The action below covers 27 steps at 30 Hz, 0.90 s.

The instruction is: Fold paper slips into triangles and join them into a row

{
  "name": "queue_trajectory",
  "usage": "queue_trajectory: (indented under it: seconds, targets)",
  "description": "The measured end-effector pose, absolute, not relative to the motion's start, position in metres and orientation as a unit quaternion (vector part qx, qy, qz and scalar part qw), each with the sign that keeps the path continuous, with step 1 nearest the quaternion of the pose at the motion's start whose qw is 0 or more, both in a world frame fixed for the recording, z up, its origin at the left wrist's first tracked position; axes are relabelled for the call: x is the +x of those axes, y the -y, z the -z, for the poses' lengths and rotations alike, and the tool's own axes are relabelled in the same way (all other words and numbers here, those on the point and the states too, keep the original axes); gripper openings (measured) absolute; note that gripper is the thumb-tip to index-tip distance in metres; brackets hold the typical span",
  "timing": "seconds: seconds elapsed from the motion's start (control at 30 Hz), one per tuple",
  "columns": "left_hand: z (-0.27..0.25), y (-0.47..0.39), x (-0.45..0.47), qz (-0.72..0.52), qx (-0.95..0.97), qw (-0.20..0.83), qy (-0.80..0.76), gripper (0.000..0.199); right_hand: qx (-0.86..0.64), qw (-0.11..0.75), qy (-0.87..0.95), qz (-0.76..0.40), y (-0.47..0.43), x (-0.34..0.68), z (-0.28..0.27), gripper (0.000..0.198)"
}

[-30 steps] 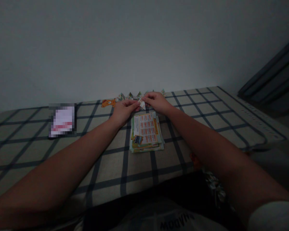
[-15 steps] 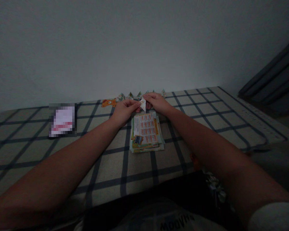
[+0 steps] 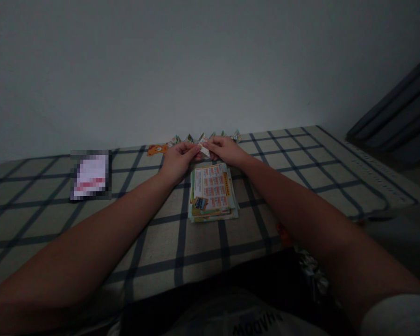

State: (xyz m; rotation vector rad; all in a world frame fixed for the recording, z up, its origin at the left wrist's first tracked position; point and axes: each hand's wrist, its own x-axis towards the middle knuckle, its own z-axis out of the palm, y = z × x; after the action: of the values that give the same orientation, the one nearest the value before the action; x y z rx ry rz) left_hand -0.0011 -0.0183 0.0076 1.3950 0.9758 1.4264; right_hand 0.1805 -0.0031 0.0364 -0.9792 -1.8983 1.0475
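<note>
My left hand (image 3: 177, 159) and my right hand (image 3: 224, 149) meet above the far end of a stack of printed leaflets (image 3: 213, 191). Between their fingertips they pinch a small folded paper piece (image 3: 204, 149), white with printed colour. Just behind the hands, a row of several small folded paper shapes (image 3: 189, 138) stands along the wall edge of the checked cloth (image 3: 161, 233). The room is dim, so the fold's details are hard to read.
A blurred white and pink packet (image 3: 90, 175) lies at the left on the cloth. An orange bear print (image 3: 157, 150) sits near the wall. A plain wall rises behind, and dark slatted furniture (image 3: 399, 116) stands at the right.
Both hands have shifted slightly left and away from me with the folded piece, which has turned a little between the fingertips. Nothing else has moved.
</note>
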Motion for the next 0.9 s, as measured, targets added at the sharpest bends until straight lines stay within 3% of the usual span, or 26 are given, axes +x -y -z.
queue_trajectory:
  seconds: [0.33, 0.6, 0.9]
  targets:
    - [-0.0043, 0.0161, -0.0024, -0.570, 0.568, 0.432, -0.408, 0.034, -0.398, 0.368, 0.772, -0.333, -0.0029, 0.1817, -0.0342, 0.029]
    - [-0.0061, 0.0168, -0.0024, -0.595, 0.563, 0.409, -0.403, 0.029, -0.359, 0.336, 0.744, -0.453, -0.0025, 0.1850, -0.0324, 0.024]
    - [-0.0063, 0.0164, -0.0017, -0.603, 0.550, 0.406, -0.411, 0.025, -0.394, 0.349, 0.765, -0.371, 0.0015, 0.1827, -0.0378, 0.030]
